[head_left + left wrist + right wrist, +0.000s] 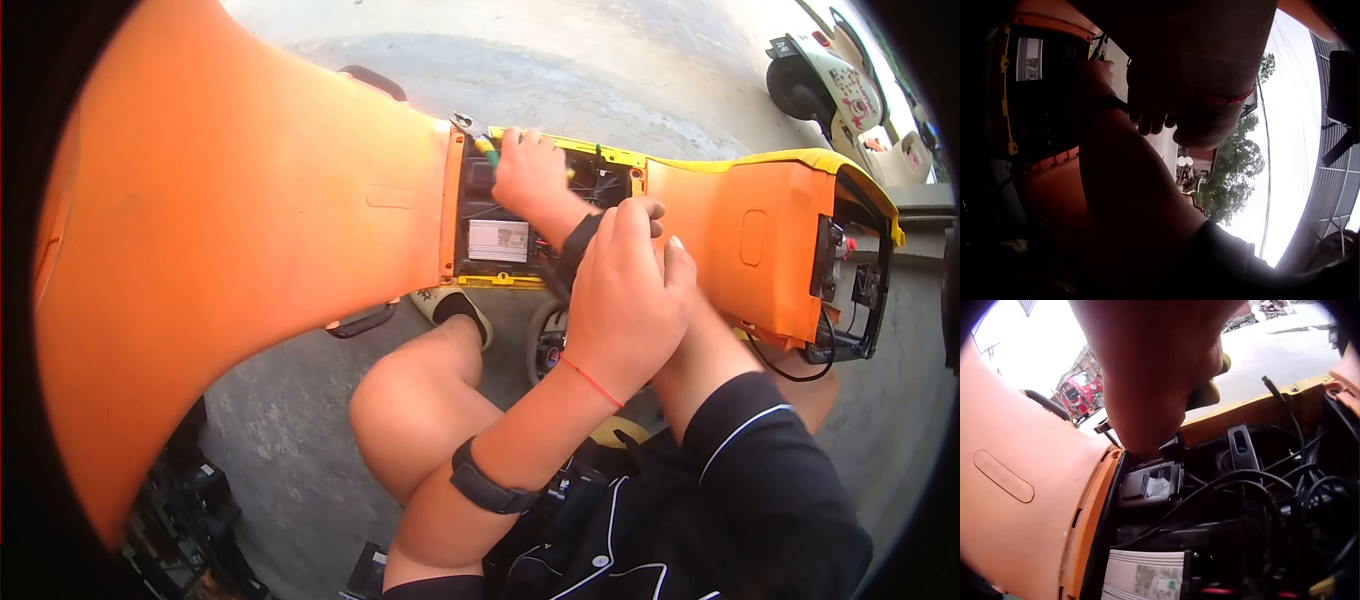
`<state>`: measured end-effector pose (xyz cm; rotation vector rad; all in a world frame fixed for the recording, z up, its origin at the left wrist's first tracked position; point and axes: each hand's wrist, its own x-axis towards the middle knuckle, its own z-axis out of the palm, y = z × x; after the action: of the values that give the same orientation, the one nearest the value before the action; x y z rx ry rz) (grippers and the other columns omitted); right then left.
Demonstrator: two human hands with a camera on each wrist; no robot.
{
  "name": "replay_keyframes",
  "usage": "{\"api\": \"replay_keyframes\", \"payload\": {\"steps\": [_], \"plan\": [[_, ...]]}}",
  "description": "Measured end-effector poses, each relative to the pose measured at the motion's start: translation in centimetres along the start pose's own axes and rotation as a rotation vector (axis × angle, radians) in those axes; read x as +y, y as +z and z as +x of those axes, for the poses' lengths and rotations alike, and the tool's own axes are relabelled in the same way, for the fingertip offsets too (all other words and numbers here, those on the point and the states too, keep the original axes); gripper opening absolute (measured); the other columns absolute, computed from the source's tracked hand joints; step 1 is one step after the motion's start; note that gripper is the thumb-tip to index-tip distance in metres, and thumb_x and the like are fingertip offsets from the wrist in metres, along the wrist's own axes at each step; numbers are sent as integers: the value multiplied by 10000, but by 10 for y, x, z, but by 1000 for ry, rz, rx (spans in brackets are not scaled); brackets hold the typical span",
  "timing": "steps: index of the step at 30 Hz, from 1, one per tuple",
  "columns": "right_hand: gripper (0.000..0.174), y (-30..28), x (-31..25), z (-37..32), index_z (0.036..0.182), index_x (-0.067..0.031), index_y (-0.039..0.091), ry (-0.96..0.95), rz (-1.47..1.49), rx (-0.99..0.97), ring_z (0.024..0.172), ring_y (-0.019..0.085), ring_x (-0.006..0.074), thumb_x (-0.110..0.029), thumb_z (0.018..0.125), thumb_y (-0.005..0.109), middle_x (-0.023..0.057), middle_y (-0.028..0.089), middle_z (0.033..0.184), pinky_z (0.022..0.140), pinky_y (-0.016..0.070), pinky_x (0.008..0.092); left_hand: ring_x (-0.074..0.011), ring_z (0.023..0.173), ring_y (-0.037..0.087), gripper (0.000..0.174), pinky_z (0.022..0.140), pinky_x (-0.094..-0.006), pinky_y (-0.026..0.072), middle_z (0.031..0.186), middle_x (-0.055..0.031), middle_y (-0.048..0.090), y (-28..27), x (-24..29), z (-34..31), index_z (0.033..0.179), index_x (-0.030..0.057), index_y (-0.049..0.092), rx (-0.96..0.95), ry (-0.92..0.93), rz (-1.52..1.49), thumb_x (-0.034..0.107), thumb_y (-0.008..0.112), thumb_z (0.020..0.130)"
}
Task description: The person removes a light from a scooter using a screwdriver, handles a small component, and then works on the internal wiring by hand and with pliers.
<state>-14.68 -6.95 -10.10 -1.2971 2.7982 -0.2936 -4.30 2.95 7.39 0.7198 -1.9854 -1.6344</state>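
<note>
In the head view my right hand [532, 178] grips a pair of pliers [486, 150] with yellow and green handles, their metal end pointing left over the compartment's far edge. In the right wrist view the handle ends [1209, 394] stick out past the hand. My left hand [632, 290], with a red string at its wrist, overlaps my right forearm in the head view, its fingers loosely bent and nothing in them. Below the right hand a silver finned box [498, 241] sits in the open compartment, close to a black box [1149, 486] and several black cables [1254, 475].
Orange body panels [300, 190] flank the compartment, and yellow strips [500, 281] run along its edges. A loose cable end [1277, 394] rises near the far edge. My knee [420, 400] is below. A white scooter [835, 85] stands at the far right.
</note>
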Motion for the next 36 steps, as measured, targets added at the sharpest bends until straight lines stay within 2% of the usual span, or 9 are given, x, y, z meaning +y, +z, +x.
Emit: {"api": "replay_keyframes", "payload": {"steps": [2,5,11,24,25,26,30,32,36], "plan": [[444,-1,-27,-11,1161,9,524,180,120,-55,1014,612,408,-195,801,687,234,579,1094,853,512,518,-216,899,646,307,830,-349,538,1027,-160,639,3,2,0,1196,-61,548,36,-1,-24,79,624,934],[442,1,-33,-12,1166,6,522,244,133,-69,1040,607,406,-193,807,684,230,578,1111,873,510,519,-207,890,630,318,824,-336,534,1015,-143,637,10,1,4,1208,-59,545,54,39,-53,75,626,932],[471,-12,12,8,1242,-13,522,-19,45,-119,1112,595,415,-196,838,682,227,590,1169,916,494,522,-284,916,652,336,848,-384,534,1054,-208,634,8,9,5,1213,-74,539,34,52,-52,80,618,925],[524,-52,64,118,1289,-90,524,-731,-325,-164,1134,578,317,-28,790,671,131,602,1154,941,479,423,-233,917,639,323,837,-364,526,1050,-162,615,-6,6,12,1218,-51,530,88,65,-83,64,616,929],[509,-51,67,123,1279,-83,525,-768,-332,-143,1117,588,311,-21,791,655,129,606,1131,934,483,411,-310,971,624,337,868,-419,505,1067,-198,607,-9,7,13,1225,-52,517,75,33,-128,72,601,924],[509,-51,67,124,1279,-83,525,-769,-330,-143,1117,588,311,-21,791,655,129,606,1131,934,483,411,-386,1025,609,350,899,-473,484,1085,-234,599,-11,7,14,1232,-53,503,62,1,-174,79,587,918],[461,-50,64,109,1242,-72,557,-675,-338,-204,1084,630,318,-100,801,688,137,634,1128,910,520,425,-381,1011,614,353,890,-470,488,1087,-234,598,-14,5,15,1235,-58,500,68,-17,-175,78,585,921],[448,-40,67,89,1241,-38,530,-603,-213,-153,1021,624,364,-97,806,617,174,618,1104,856,522,454,-197,899,634,317,820,-340,529,1045,-144,618,-13,3,15,1220,-38,531,99,27,-108,71,624,937],[418,-33,41,45,1223,-29,538,-372,-160,-149,1018,628,373,-128,824,613,191,618,1095,858,522,470,-207,906,636,314,822,-342,532,1042,-149,622,-9,3,12,1218,-40,533,94,42,-124,59,615,932]]}}
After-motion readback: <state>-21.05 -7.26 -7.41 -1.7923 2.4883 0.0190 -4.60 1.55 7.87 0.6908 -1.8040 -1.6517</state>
